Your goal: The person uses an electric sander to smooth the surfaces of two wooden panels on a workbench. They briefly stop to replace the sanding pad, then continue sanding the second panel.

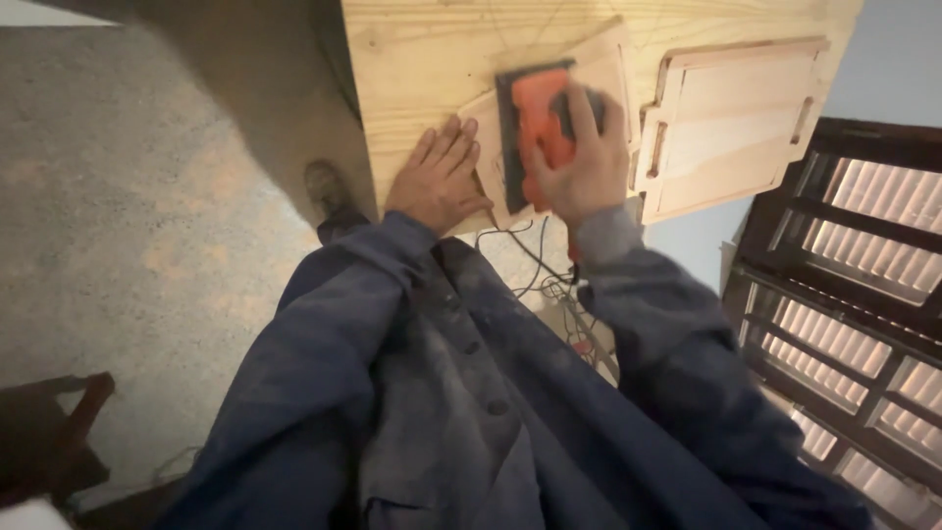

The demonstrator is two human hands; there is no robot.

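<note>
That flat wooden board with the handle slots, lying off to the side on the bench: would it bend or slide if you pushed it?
The wooden board looks rigid, a thick framed panel, so it probably would not flex. It lies flat on the workbench, so it would likely slide, not tip or roll. Part of it seems to overhang the bench edge, so a push might drop it.

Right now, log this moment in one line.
left hand: flat on board | right hand: grips sander | tray: beside
</note>
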